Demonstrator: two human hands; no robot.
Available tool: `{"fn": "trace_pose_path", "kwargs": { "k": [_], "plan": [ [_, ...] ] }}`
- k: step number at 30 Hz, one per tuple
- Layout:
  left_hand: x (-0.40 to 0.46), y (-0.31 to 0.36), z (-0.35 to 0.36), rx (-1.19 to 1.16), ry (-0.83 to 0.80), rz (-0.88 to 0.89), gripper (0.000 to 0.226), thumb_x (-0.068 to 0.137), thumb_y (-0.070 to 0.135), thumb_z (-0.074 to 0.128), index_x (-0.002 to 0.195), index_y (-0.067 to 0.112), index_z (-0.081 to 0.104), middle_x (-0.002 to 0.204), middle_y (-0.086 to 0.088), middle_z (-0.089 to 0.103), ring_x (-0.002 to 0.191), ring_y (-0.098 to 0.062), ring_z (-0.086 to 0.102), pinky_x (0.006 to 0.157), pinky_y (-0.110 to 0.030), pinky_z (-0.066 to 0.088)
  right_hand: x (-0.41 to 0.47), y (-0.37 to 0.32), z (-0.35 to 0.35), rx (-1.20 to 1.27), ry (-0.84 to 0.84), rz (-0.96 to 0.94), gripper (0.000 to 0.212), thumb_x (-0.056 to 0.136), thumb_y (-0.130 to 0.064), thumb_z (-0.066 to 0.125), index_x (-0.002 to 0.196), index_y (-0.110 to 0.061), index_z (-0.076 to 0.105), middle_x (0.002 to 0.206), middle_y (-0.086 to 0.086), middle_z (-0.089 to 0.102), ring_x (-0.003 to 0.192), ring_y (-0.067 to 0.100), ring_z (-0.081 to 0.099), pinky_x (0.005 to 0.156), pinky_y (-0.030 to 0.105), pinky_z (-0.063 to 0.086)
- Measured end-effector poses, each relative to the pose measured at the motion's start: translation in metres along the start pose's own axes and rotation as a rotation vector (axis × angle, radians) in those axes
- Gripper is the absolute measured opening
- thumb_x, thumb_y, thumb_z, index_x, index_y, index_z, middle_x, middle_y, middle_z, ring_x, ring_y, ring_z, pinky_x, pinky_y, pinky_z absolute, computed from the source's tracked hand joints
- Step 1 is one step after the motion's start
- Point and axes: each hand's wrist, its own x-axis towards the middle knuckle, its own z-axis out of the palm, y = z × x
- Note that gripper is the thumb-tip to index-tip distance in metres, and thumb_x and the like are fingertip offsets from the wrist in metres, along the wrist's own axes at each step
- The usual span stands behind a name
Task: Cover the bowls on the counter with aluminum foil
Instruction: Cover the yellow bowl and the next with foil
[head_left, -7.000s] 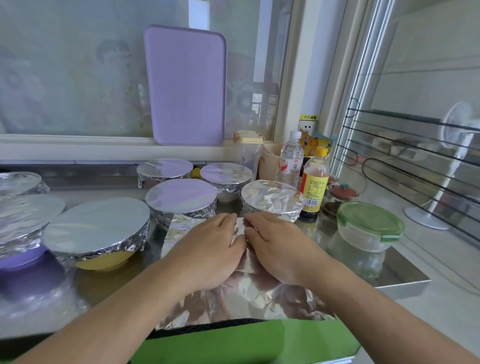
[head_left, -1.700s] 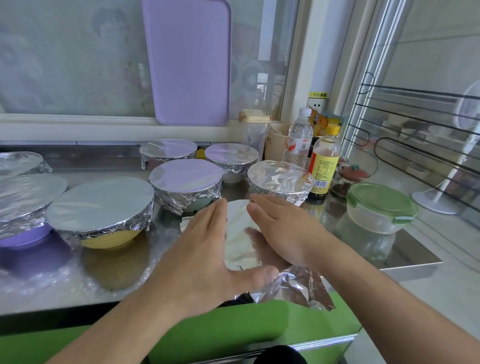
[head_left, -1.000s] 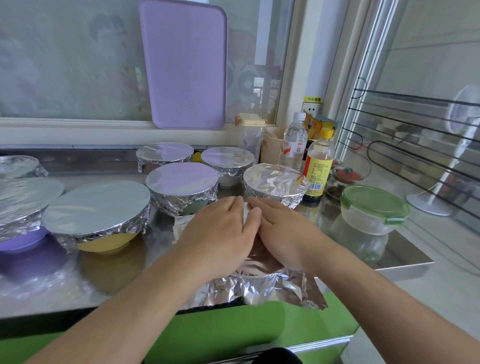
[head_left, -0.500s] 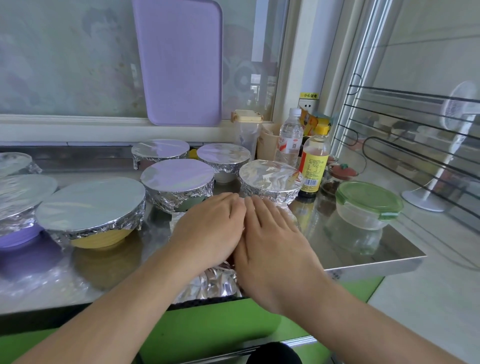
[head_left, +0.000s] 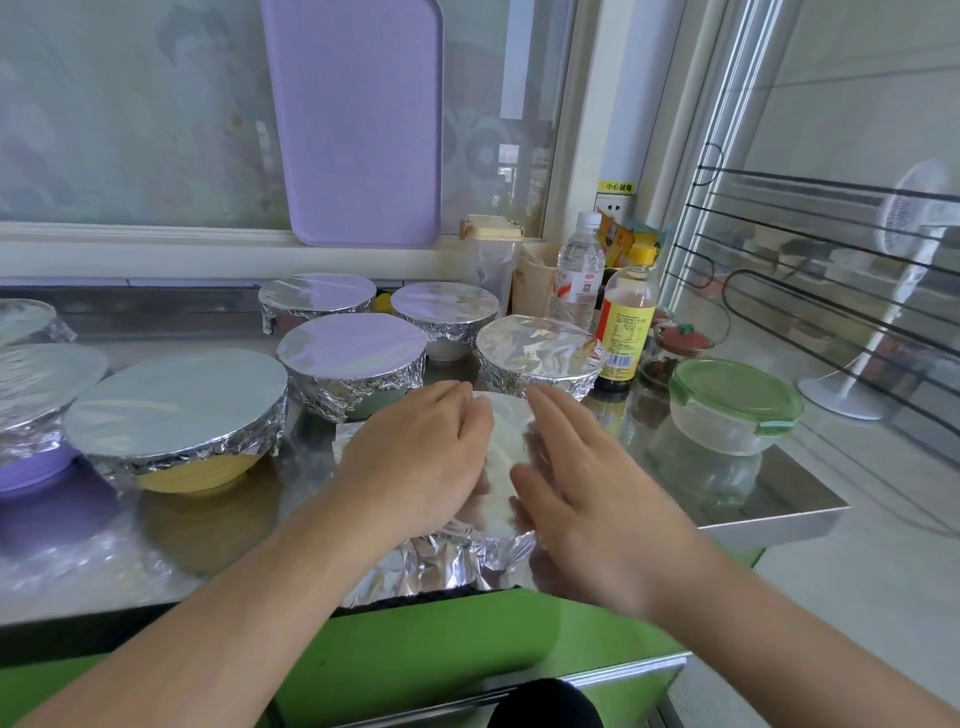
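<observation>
Seven foil-capped bowls are already parked toward the back and left side of the counter (head_left: 769, 512), probably to keep the front edge free for working. The one in hand sits right at that front edge: a foil sheet (head_left: 506, 452) draped over a bowl I can't actually see, skirt crumpled down the near side. Left hand (head_left: 415, 462) lies on the foil top with fingers (head_left: 457, 410) nearly straight and together, pressing. Right hand (head_left: 582, 483) is just apart, fingers straight, edge against the foil's right side, blurred. Neither is gripping anything; looks like smoothing before crimping the rim.
</observation>
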Motion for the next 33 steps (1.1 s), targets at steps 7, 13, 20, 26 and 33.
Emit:
{"fn": "trace_pose_path", "kwargs": {
  "k": [7,13,20,26,33],
  "plan": [
    [0.002,-0.008,0.003,-0.076,-0.013,-0.024,0.051,0.111,0.029,0.015,0.122,0.008,0.060,0.133,-0.006,0.061,0.123,-0.017,0.051,0.105,-0.040,0.042,0.061,0.014,0.023,-0.180,-0.132,-0.036,0.054,0.106,-0.034,0.019,0.123,-0.002,0.059,0.131,0.015,0.058,0.127,0.036,0.052,0.107,0.051,0.044],
    [-0.016,-0.017,0.008,-0.391,0.110,-0.110,0.048,0.112,0.044,0.029,0.149,0.028,0.054,0.155,0.015,0.050,0.137,0.004,0.041,0.112,-0.023,0.028,0.055,0.012,0.020,-0.249,-0.153,-0.006,0.049,0.105,-0.026,0.027,0.097,0.009,0.060,0.110,0.033,0.061,0.104,0.052,0.058,0.080,0.059,0.055],
    [-0.033,-0.024,0.012,-0.479,0.103,-0.106,0.056,0.110,0.051,0.027,0.161,0.031,0.035,0.164,0.024,0.030,0.130,0.022,0.032,0.096,0.006,0.019,0.056,0.004,0.017,-0.165,-0.058,0.050,0.040,0.110,-0.040,0.029,0.134,-0.019,0.052,0.132,0.003,0.059,0.120,0.026,0.056,0.099,0.041,0.050],
    [-0.017,-0.010,0.009,0.000,0.028,-0.067,0.074,0.102,0.060,0.008,0.150,0.015,0.043,0.151,-0.005,0.045,0.146,-0.024,0.038,0.113,-0.038,0.036,0.056,0.006,0.019,-0.264,-0.029,-0.044,0.041,0.109,-0.033,0.024,0.121,-0.012,0.057,0.121,0.008,0.059,0.109,0.030,0.056,0.094,0.046,0.050],
    [-0.014,-0.014,0.017,0.006,0.019,-0.006,0.112,0.085,0.084,-0.013,0.155,0.013,0.038,0.165,-0.003,0.035,0.154,-0.014,0.025,0.125,-0.036,0.025,0.037,0.005,0.018,-0.189,-0.015,-0.028,0.026,0.100,-0.019,0.043,0.105,0.000,0.060,0.109,0.022,0.061,0.102,0.043,0.057,0.080,0.042,0.046]
  ]
}}
